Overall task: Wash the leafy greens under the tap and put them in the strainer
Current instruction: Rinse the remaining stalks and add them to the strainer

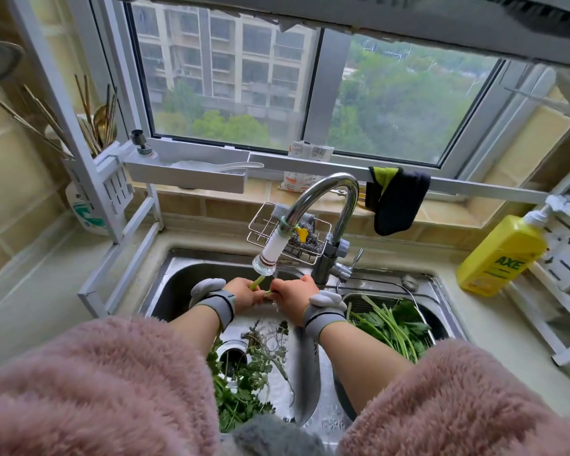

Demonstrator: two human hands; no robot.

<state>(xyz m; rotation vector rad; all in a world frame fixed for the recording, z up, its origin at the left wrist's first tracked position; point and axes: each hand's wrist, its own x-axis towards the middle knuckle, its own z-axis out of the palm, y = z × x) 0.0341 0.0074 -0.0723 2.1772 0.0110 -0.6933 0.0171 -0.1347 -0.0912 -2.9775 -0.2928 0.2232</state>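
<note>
Yellow AXE dish soap bottle well right of the fingers, on the counter. Dark cloth with green edge hangs on the rail above and right of them. Wire caddy with steel scrubber just behind. Chopstick holder far upper left. Window beyond.

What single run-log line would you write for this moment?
stage: rinsing | left hand + right hand: grip green stem under tap | strainer: holds washed greens | left basin: unwashed greens remain
</note>
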